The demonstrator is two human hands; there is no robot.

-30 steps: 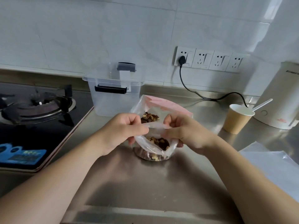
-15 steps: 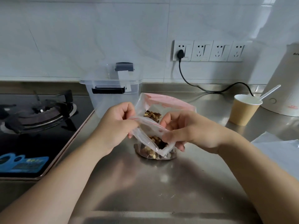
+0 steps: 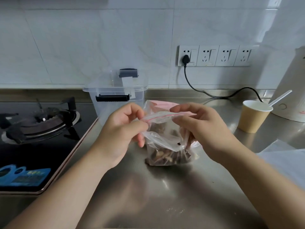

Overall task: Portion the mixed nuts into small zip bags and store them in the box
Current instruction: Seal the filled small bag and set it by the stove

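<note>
The small zip bag (image 3: 165, 139) is see-through with a thin red line along its seal, and the mixed nuts (image 3: 166, 158) inside are a jumble of dark brown and pale tan. At its 12 o'clock there's a clear bag with a pink band (image 3: 162, 103) on top. The box (image 3: 115, 100) is clear plastic with black latches. The counter (image 3: 165, 195) is brushed silver steel, the stove (image 3: 38, 129) at 9 o'clock is glossy black with a blue sticker (image 3: 23, 175). The paper cup (image 3: 253, 116) at 3 o'clock is tan, white inside, with a white spoon (image 3: 280, 97). White sockets (image 3: 214, 55), black cable (image 3: 219, 95), white marbled tiles (image 3: 99, 38).
</note>
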